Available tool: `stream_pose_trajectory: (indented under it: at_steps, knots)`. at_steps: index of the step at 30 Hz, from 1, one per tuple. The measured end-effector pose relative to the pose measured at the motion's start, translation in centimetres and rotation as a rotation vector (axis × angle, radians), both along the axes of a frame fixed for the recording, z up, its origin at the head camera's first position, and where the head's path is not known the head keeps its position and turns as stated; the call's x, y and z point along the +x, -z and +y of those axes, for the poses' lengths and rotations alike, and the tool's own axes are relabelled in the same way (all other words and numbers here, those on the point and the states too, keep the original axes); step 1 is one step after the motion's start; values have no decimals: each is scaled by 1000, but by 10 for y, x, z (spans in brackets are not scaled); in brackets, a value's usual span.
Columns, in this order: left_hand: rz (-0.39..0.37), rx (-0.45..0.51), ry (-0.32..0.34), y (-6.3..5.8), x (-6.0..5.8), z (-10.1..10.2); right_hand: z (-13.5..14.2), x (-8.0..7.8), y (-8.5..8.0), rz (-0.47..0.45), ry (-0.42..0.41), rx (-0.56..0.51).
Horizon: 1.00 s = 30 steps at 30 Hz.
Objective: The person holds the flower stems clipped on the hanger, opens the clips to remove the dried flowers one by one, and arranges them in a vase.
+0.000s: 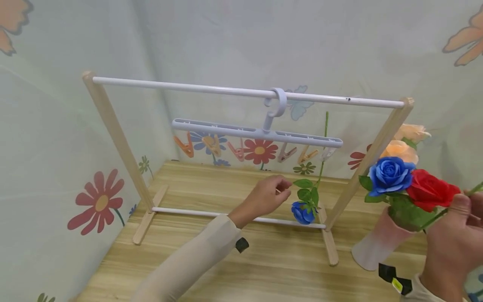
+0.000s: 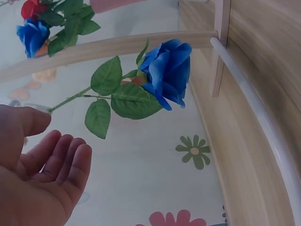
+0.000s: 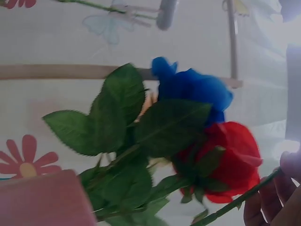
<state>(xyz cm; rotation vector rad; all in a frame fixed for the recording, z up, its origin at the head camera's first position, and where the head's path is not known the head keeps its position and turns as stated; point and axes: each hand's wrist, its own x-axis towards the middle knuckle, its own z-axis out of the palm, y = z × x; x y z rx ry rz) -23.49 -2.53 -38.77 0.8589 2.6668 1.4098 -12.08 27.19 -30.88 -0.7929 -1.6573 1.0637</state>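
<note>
A blue rose (image 1: pixel 303 212) hangs head down, its stem in the pale clothespin (image 1: pixel 327 153) at the right end of the hanger. Just left of its leaves is my left hand (image 1: pixel 266 193), fingers loosely curved and holding nothing; the left wrist view shows a gap between this hand (image 2: pixel 47 174) and the rose (image 2: pixel 167 73). At the right edge, my right hand (image 1: pixel 458 235) pinches a green stem (image 3: pixel 240 200) beside the red rose (image 1: pixel 432 189). Which bloom that stem carries, I cannot tell. Another blue rose (image 1: pixel 390 174) stands with the red one above the vase (image 1: pixel 381 243).
A grey-white hanger (image 1: pixel 241 132) with several coloured clothespins (image 1: pixel 236 150) hooks over the rack's white top bar (image 1: pixel 181 87). Wooden posts (image 1: pixel 120 142) carry the rack on a wood-grain table (image 1: pixel 264 268). Peach roses (image 1: pixel 401 152) stand behind the right post. A flower-printed curtain surrounds the table.
</note>
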Motion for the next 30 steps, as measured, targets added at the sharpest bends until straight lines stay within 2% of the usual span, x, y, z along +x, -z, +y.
stream_pose_trajectory:
  at_steps: [4,11,14,17,22,30]
  knots:
    - [-14,54,5,1,-5,9,5,-6,9,32,22,-11]
    - [-29,79,10,-3,-8,21,17,-15,32,-35,12,21]
    - [-34,67,-4,-7,-9,27,24,-20,44,-52,30,72]
    - [-43,68,-2,-11,-12,33,27,-21,52,-91,51,55]
    - [-95,99,-4,-12,-15,44,27,-18,52,-155,54,14]
    - [-197,164,-44,-16,-21,62,20,-11,37,-81,49,69]
